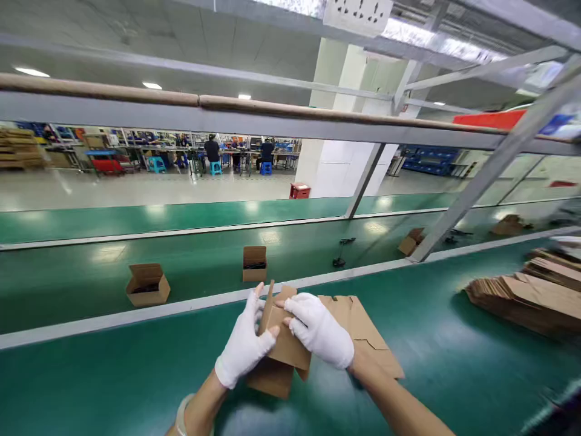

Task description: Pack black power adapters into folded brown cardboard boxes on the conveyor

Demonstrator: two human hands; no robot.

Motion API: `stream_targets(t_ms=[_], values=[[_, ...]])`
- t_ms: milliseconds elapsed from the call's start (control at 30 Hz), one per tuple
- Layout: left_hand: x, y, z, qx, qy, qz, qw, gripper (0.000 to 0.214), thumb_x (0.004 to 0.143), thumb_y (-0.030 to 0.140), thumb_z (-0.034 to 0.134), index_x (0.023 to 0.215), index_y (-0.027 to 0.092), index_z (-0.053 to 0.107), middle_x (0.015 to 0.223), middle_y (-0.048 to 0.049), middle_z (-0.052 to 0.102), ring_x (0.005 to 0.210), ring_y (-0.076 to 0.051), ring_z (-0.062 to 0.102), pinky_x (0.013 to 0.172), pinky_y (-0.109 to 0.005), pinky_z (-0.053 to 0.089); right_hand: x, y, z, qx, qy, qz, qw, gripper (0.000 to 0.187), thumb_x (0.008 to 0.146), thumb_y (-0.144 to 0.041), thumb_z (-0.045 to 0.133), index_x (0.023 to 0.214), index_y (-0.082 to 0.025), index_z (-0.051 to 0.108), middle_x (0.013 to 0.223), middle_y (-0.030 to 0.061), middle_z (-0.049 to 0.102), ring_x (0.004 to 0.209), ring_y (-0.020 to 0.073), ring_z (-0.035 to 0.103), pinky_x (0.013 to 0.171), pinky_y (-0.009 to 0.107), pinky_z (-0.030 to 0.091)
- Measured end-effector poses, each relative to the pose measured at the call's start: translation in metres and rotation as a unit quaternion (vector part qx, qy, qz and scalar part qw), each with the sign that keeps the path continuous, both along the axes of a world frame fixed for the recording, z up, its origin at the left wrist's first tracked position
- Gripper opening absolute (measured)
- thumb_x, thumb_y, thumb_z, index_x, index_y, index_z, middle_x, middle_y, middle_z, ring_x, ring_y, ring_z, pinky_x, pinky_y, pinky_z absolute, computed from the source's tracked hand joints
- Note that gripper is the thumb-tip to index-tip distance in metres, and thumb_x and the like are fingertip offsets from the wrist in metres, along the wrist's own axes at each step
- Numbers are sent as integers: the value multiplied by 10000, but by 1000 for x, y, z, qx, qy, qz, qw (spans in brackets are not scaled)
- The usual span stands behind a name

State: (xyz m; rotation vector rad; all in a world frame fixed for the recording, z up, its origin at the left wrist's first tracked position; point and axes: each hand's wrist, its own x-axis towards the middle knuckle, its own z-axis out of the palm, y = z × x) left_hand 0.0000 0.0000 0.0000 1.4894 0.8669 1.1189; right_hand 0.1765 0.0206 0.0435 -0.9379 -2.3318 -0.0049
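Both my hands wear white gloves and hold a small brown cardboard box [284, 345] above the green work surface [431, 339]. My left hand [245, 342] grips the box's left side, thumb pressed on its front panel. My right hand [320, 330] is closed over the upper right, pushing on a flap. The box is partly folded, with one flap sticking up. Flat cardboard blanks [363, 330] lie under and behind my right hand.
Two open brown boxes [147, 284] [255, 263] ride on the green conveyor belt [91, 278] beyond a grey rail. A stack of flat cardboard blanks [526, 297] lies at the right. Black cables [340, 251] and more boxes [411, 242] lie farther along. People sit at distant benches.
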Motion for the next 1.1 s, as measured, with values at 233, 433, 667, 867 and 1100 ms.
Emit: stream_targets(t_ms=[233,433,667,867,1100], values=[[-3,-1,16,98,143,2,985,328,747,395,621,1003,209,533,1070,-70,548,989,-238,548,883,-385,445,5,-3,-3,0,90,12,996,204,862,-211,455,953,-212,639,765,46,653,785,189,587,813,365,449],[-2,0,9,183,163,42,969,234,713,316,638,797,201,452,1058,-72,498,963,-222,550,809,-356,467,19,8,-9,-275,369,-42,887,386,889,-401,424,1225,-231,508,1157,94,603,1093,218,540,952,422,402],[4,-3,5,242,176,38,953,239,703,302,648,805,207,455,1238,-103,489,1114,-267,515,885,-395,439,16,5,-13,-596,379,146,693,607,687,-373,676,1242,-206,496,1224,100,579,1130,261,530,966,419,392],[4,-3,2,240,110,38,964,310,732,291,649,963,219,455,1065,-80,576,953,-221,573,820,-363,456,27,13,-7,-609,348,165,693,649,688,-392,640,1281,-189,472,1272,112,548,1167,262,503,996,434,351],[4,-5,-1,277,120,45,952,339,751,355,641,1020,222,485,913,-48,581,817,-191,564,744,-338,448,18,21,33,-488,-32,79,869,497,723,-309,590,1209,-203,577,1131,54,642,987,240,585,832,319,445]])
